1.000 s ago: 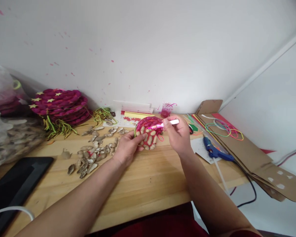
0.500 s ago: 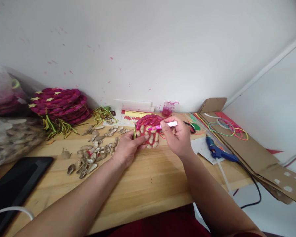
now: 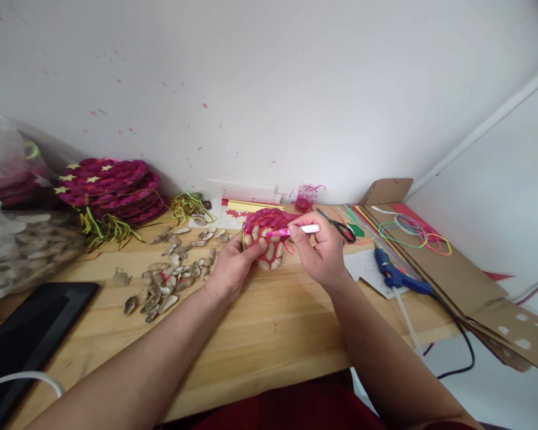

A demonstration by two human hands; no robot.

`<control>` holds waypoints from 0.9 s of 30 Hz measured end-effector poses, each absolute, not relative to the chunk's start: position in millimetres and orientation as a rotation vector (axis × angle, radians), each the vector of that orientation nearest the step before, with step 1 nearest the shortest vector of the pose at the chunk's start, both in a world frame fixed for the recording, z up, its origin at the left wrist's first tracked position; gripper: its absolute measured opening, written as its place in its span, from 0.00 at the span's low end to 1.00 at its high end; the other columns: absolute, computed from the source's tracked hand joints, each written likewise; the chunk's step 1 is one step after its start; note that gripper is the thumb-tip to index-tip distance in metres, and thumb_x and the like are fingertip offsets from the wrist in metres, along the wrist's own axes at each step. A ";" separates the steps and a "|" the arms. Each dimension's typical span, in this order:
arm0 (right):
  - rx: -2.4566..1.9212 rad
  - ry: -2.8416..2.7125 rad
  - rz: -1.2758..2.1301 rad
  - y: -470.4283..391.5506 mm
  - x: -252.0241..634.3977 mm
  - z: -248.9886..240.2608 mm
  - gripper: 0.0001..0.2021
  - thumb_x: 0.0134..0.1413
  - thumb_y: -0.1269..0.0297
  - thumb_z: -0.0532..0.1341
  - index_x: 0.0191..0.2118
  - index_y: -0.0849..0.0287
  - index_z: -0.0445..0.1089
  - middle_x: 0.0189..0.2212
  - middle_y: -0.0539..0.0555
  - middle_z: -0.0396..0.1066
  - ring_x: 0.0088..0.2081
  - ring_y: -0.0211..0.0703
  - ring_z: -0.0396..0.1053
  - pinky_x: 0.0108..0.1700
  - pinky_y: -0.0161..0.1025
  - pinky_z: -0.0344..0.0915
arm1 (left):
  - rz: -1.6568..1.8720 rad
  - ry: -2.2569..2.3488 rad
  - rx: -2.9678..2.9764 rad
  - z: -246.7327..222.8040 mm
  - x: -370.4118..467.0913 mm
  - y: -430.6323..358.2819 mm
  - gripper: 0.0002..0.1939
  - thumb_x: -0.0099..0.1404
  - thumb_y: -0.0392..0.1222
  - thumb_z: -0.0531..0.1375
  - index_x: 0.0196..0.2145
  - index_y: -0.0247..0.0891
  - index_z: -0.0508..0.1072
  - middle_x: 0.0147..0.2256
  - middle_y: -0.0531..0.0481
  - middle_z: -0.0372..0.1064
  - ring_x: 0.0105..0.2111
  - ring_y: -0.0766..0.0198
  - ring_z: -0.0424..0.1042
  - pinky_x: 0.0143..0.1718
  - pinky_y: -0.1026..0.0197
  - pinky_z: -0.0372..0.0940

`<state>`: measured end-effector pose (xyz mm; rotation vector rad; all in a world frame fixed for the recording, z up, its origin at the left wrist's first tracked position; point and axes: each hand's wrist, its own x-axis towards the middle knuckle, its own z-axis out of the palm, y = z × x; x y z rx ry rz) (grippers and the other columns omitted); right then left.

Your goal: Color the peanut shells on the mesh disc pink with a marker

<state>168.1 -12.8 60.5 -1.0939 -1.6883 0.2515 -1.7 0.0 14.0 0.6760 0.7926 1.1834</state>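
Smooth, grained wood makes up the counter (image 3: 273,343). The peanut-covered piece (image 3: 269,252) looks rough, its pink shells (image 3: 264,218) glossy, the bare ones (image 3: 280,249) matt. The pen (image 3: 311,228) looks like smooth plastic, the cardboard (image 3: 448,278) matt, the bag (image 3: 27,242) thin, crinkled plastic.

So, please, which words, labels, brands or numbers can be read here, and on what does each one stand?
None can be read.
White sheets by the wall: small marks, too blurred to read.
Pen in the right hand: none legible.
Blue glue gun: none legible.
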 end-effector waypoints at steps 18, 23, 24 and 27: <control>-1.051 -1.722 0.212 -10.6 169.4 60.1 0.05 0.67 0.61 0.62 0.38 0.52 0.72 0.32 0.50 0.75 0.32 0.41 0.71 0.34 0.39 0.67 | 1.190 0.778 0.719 7.9 -1.3 0.7 0.24 0.43 0.42 0.81 0.38 0.36 0.82 0.36 0.46 0.83 0.31 0.62 0.79 0.39 0.60 0.72; -1.098 -1.682 0.198 -8.6 172.4 56.7 0.06 0.67 0.59 0.62 0.38 0.52 0.71 0.29 0.49 0.72 0.29 0.40 0.68 0.32 0.38 0.65 | 1.187 0.787 0.711 6.0 -2.0 1.5 0.25 0.45 0.45 0.80 0.40 0.36 0.83 0.38 0.44 0.83 0.35 0.58 0.80 0.41 0.58 0.73; -1.101 -1.681 0.199 -8.7 172.7 56.2 0.06 0.67 0.59 0.62 0.38 0.52 0.71 0.29 0.49 0.72 0.29 0.40 0.67 0.32 0.38 0.64 | 1.187 0.788 0.709 6.4 -2.0 1.3 0.25 0.45 0.45 0.80 0.40 0.35 0.83 0.38 0.44 0.83 0.35 0.58 0.81 0.42 0.58 0.73; -1.105 -1.673 0.200 -9.3 172.7 55.7 0.06 0.67 0.59 0.62 0.38 0.53 0.71 0.28 0.48 0.71 0.29 0.40 0.66 0.32 0.38 0.64 | 1.176 0.764 0.695 9.0 -1.5 0.2 0.25 0.45 0.45 0.80 0.40 0.36 0.83 0.39 0.43 0.83 0.36 0.58 0.81 0.44 0.58 0.73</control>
